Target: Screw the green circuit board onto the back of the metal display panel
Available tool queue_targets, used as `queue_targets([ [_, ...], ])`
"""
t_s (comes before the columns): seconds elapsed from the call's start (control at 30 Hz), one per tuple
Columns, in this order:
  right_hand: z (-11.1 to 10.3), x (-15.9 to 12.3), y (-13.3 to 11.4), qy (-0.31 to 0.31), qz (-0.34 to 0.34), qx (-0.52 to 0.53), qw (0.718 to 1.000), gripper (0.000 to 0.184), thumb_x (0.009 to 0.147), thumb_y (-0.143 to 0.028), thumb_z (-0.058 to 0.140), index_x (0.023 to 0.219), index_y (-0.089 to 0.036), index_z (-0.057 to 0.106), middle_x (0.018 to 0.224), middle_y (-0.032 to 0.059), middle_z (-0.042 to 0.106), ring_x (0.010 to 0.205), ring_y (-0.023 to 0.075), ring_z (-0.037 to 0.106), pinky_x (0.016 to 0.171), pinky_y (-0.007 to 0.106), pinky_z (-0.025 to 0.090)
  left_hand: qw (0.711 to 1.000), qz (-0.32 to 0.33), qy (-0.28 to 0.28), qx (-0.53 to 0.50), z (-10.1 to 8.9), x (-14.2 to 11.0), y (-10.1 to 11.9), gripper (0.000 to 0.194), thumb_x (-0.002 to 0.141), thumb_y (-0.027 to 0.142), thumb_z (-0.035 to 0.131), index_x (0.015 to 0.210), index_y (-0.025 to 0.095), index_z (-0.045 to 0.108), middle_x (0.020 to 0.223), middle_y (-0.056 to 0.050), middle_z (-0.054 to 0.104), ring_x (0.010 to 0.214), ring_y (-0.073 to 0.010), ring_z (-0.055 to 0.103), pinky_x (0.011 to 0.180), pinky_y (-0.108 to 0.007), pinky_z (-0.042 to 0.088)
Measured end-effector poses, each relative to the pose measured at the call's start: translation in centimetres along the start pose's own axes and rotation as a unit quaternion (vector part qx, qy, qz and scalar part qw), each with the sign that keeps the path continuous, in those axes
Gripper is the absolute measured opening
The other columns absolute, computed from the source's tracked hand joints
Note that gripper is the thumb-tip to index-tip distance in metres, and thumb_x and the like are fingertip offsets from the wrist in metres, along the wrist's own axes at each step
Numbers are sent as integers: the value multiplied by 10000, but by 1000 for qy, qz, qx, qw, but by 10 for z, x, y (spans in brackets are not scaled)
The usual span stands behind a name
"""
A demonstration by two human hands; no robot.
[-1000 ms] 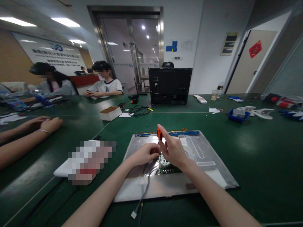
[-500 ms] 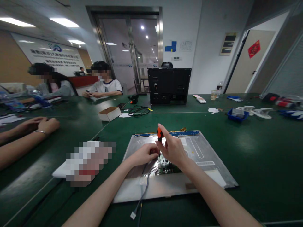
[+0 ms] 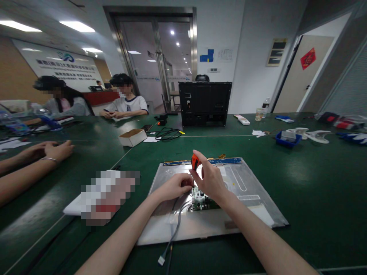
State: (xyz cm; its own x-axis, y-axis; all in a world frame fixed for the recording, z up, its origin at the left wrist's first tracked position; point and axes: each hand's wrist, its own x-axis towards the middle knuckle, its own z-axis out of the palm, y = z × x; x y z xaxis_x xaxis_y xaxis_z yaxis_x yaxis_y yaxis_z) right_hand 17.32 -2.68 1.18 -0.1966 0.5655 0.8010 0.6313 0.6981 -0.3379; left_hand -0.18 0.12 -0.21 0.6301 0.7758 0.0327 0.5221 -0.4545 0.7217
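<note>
My right hand (image 3: 211,178) grips the orange and black handle of a screwdriver (image 3: 195,162), held upright over a green circuit board (image 3: 200,200). The board is mounted on the back of a silver display panel (image 3: 163,227) lying flat in front of me. Beside the screwdriver's lower end, my left hand (image 3: 175,185) has its fingers curled together at the board's left corner; whatever they pinch is hidden. A grey cable (image 3: 178,223) runs from the board over the panel's front edge to a white connector (image 3: 161,260). Along the panel's far edge lies a blue strip board (image 3: 229,161).
A black monitor casing (image 3: 205,105) stands beyond the panel. Left of it are an open white box (image 3: 132,138) and black cables (image 3: 168,133). A blue tray (image 3: 287,139) sits to the right. Another person's hands (image 3: 59,151) rest at the left, near a blurred-out white item (image 3: 73,206).
The screwdriver handle has turned and shifted slightly right in my right hand, whose fingers moved a little. My left hand stays at the board's corner.
</note>
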Motion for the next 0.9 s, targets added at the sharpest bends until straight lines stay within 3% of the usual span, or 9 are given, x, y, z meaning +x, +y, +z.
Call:
queue_targets([
  [0.2, -3, 0, -1, -10, 4, -9, 1000, 566, 934, -260, 512, 1459, -216, 305, 851, 28, 653, 581, 156, 583, 583, 272, 498, 1000, -2, 1, -9, 0, -1, 2, 54, 790, 211, 569, 816, 172, 595, 751, -3, 606, 698, -174, 567, 655, -280, 456],
  [0.47, -2, -1, -2, -44, 32, 3, 999, 653, 896, -172, 456, 1498, -191, 206, 779, 10, 642, 482, 144, 519, 553, 280, 475, 1000, 11, -7, -23, 1, 1, -7, 101, 785, 207, 583, 862, 155, 625, 789, -19, 632, 728, -179, 576, 686, -280, 461],
  [0.9, 0, -1, 0, -21, 3, -4, 1000, 610, 912, -216, 515, 1475, -206, 279, 917, 43, 668, 574, 153, 593, 583, 280, 508, 1000, 7, -4, -26, 1, 0, -4, 73, 803, 227, 588, 843, 167, 604, 766, -6, 617, 710, -171, 571, 660, -276, 470],
])
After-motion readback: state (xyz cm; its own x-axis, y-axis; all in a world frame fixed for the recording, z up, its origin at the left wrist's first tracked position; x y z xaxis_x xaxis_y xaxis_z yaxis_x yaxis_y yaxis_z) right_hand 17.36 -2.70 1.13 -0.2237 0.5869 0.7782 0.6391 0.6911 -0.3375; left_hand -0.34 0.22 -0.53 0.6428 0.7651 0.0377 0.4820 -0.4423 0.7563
